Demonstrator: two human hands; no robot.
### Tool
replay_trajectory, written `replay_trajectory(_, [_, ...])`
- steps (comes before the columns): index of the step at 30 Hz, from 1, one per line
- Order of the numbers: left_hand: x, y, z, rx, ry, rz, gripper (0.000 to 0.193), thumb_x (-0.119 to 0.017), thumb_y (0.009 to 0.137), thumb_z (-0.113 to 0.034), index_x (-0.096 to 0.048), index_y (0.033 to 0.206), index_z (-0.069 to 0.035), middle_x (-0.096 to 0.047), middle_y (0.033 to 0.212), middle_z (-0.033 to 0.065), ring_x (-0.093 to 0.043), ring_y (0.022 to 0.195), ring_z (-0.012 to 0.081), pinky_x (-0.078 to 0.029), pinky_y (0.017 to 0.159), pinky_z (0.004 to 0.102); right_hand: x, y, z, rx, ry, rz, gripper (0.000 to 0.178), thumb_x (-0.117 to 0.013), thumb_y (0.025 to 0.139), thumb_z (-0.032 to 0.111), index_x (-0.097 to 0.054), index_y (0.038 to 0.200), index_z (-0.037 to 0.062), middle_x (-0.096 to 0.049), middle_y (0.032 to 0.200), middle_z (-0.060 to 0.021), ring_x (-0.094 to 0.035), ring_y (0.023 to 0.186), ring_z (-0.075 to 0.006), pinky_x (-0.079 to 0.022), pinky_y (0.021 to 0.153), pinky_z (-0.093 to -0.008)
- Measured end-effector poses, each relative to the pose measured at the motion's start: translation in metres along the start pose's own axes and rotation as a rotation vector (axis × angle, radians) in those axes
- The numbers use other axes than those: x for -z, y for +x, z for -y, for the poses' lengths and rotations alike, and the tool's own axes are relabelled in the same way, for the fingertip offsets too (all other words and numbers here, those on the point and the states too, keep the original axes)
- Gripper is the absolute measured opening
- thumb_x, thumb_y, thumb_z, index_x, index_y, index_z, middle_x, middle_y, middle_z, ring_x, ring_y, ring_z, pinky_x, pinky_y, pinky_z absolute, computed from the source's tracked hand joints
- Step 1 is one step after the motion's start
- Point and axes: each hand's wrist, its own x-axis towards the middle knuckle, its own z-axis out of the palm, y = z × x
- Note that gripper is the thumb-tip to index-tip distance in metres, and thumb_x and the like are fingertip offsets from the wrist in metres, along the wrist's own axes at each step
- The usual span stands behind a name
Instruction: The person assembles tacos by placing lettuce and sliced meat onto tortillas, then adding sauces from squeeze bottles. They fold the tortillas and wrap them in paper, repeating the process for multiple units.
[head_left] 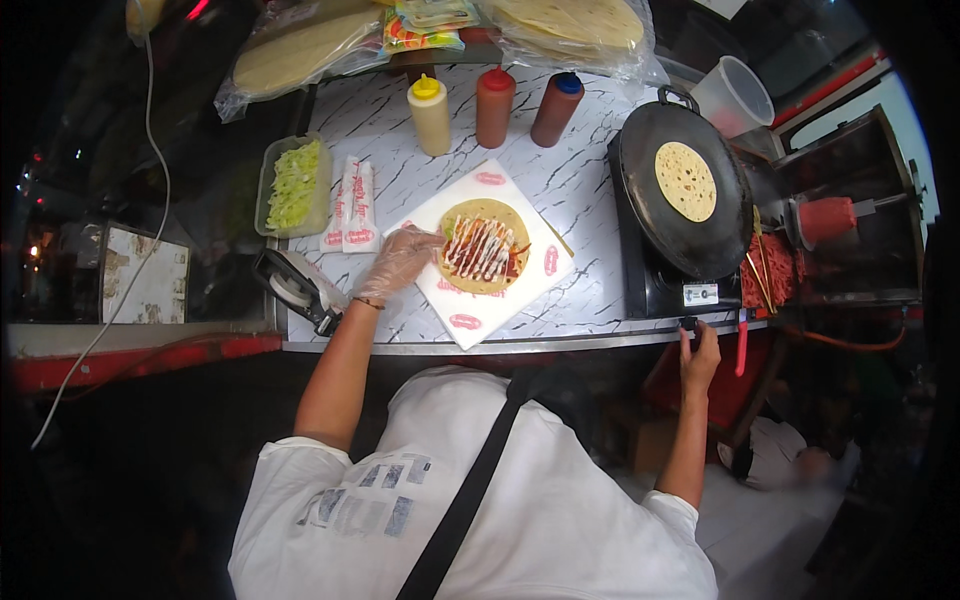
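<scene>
A tortilla [485,246] topped with filling and streaks of white and red sauce lies on square white wrapping paper [466,322]. At its left edge my left hand [402,262], in a clear plastic glove, has its fingers closed on the rim. Down at the front of the black stove [655,285], my bare right hand [700,355] grips the dark control knob [689,323] between thumb and fingers. On the stove sits a round black griddle [640,170], with a plain tortilla [686,181] on it, browned in spots.
Three squeeze bottles, yellow-capped [430,115], red-capped [494,108] and blue-capped [557,110], stand behind the paper. Left are a lettuce tub [294,188], printed paper sleeves [350,210] and a tape dispenser [298,290]. Shredded meat [780,270] and a red-handled knife [741,345] lie right of the stove.
</scene>
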Motion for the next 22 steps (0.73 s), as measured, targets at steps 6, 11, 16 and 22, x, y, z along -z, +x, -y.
replay_trajectory(6, [0.003,-0.002,-0.01,-0.025,0.05,0.041,0.03,-0.074,0.079,-0.014,-0.076,0.107,-0.005,-0.067,0.105,0.0155,-0.062,0.097,0.0277,-0.051,0.089,0.0352,-0.01,-0.009,0.0,-0.151,0.048,0.028,0.026,-0.067,0.095,0.015,-0.056,0.113,-0.0006,-0.066,0.093,-0.0188,-0.068,0.083,-0.0322,-0.053,0.072,-0.0395])
replay_trajectory(11, [-0.01,0.01,-0.006,0.031,-0.043,-0.015,0.026,-0.076,0.08,-0.021,-0.076,0.101,-0.005,-0.064,0.094,0.0133,-0.062,0.09,0.0273,-0.05,0.081,0.0367,-0.013,-0.012,0.025,-0.597,0.414,-0.128,0.031,-0.061,0.101,0.019,-0.051,0.125,0.0013,-0.063,0.086,-0.0093,-0.061,0.071,-0.0146,-0.05,0.064,-0.0292])
replay_trajectory(16, [-0.024,0.01,-0.008,0.039,0.093,-0.158,0.021,-0.075,0.083,-0.023,-0.075,0.091,-0.005,-0.064,0.087,0.0112,-0.063,0.085,0.0292,-0.051,0.077,0.0397,-0.003,0.01,0.1,-0.272,0.392,-0.21,0.028,-0.065,0.095,0.008,-0.057,0.12,0.0002,-0.06,0.092,-0.0086,-0.059,0.081,-0.0167,-0.049,0.07,-0.0274])
replay_trajectory(22, [-0.047,0.007,-0.009,0.054,0.079,-0.302,0.02,-0.073,0.084,-0.025,-0.075,0.093,-0.007,-0.066,0.094,0.0131,-0.063,0.086,0.0319,-0.051,0.08,0.0445,-0.065,0.105,0.214,0.169,0.594,0.152,0.022,-0.068,0.085,0.004,-0.065,0.106,0.0016,-0.063,0.098,-0.0173,-0.064,0.088,-0.0321,-0.051,0.075,-0.0377])
